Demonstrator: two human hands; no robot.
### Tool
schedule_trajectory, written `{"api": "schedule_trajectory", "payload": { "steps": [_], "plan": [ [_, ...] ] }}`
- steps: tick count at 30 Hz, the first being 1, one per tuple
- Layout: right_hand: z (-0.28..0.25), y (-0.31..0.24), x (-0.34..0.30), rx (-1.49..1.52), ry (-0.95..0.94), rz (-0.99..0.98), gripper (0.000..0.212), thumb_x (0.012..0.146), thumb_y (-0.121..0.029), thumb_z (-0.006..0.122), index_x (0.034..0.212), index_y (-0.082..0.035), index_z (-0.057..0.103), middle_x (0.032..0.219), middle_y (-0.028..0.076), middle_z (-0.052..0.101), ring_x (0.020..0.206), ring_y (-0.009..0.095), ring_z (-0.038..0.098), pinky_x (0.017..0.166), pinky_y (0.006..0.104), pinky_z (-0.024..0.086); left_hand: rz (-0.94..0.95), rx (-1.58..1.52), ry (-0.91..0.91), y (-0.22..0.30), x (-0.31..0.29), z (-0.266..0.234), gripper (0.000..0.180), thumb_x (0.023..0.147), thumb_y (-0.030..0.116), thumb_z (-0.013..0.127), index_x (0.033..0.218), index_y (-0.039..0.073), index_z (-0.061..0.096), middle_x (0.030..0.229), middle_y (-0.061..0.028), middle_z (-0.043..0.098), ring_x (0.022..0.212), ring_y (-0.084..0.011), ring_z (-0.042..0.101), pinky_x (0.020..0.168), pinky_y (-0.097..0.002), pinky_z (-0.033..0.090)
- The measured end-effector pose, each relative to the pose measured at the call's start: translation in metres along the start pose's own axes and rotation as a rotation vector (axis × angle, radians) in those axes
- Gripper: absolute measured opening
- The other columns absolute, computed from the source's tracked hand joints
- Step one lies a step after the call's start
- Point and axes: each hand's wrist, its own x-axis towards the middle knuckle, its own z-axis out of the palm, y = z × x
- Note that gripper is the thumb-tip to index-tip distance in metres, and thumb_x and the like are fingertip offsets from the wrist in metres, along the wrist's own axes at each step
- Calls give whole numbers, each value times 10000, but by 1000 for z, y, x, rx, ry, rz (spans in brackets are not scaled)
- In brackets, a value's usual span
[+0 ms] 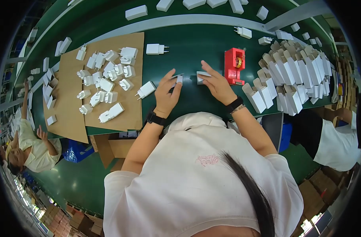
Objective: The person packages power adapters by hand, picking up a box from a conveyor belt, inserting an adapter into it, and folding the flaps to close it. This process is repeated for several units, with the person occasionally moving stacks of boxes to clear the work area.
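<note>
My left hand (pixel 167 94) is closed around a small white block-shaped piece (pixel 179 79), mostly hidden by the fingers; whether it is a charger or a box, I cannot tell. Facing it across a narrow gap, my right hand (pixel 219 86) grips a small white box (pixel 201 77) between thumb and fingers. Beside my left wrist a white plug charger (pixel 147 90) lies on the green table. Another charger (pixel 156 49) rests farther off with its pins to the right. A red tape dispenser (pixel 232 66) with a yellowish roll stands just beyond my right hand.
Brown cardboard (pixel 131 43) at the left carries many loose white chargers (pixel 106 84). White boxes with raised flaps (pixel 293 73) crowd the right side. More white boxes (pixel 136 13) lie past a pale rail (pixel 180 19). Co-workers (pixel 32 148) sit at both sides.
</note>
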Motion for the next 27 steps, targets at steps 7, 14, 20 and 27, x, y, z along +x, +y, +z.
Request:
{"api": "schedule_trajectory", "payload": {
  "steps": [7, 14, 20, 27],
  "plan": [
    [9, 14, 7, -19, 334, -73, 375, 781, 35, 563, 1134, -91, 556, 1229, 129, 512, 1073, 323, 527, 890, 356, 449, 49, -94, 180, -22, 1, 5, 609, 793, 99, 652, 1265, 29, 273, 1067, -124, 501, 951, -200, 536, 820, -310, 454],
    [-10, 24, 9, -277, 155, -162, 423, 779, 3, 585, 1183, -113, 536, 1227, 127, 518, 1063, 303, 532, 883, 340, 446, -42, -337, -2, -20, 21, -2, 531, 784, 106, 649, 1192, 24, 319, 1084, -122, 476, 966, -177, 506, 846, -306, 427],
    [-17, 21, 9, -321, 152, -49, 349, 821, -67, 578, 1167, -98, 561, 1134, 129, 581, 965, 255, 581, 820, 315, 463, -193, -142, 132, -7, 27, 5, 596, 783, 220, 660, 1204, -13, 308, 1024, -176, 513, 967, -269, 530, 841, -343, 431],
    [-24, -34, 10, 564, 163, 463, 259, 880, -139, 554, 1125, -75, 611, 823, -9, 615, 708, 37, 537, 598, 180, 442, -191, 525, -24, -34, 29, 14, 591, 804, 368, 619, 1181, -61, 470, 1096, -272, 510, 915, -363, 537, 791, -405, 442]
  ]
}}
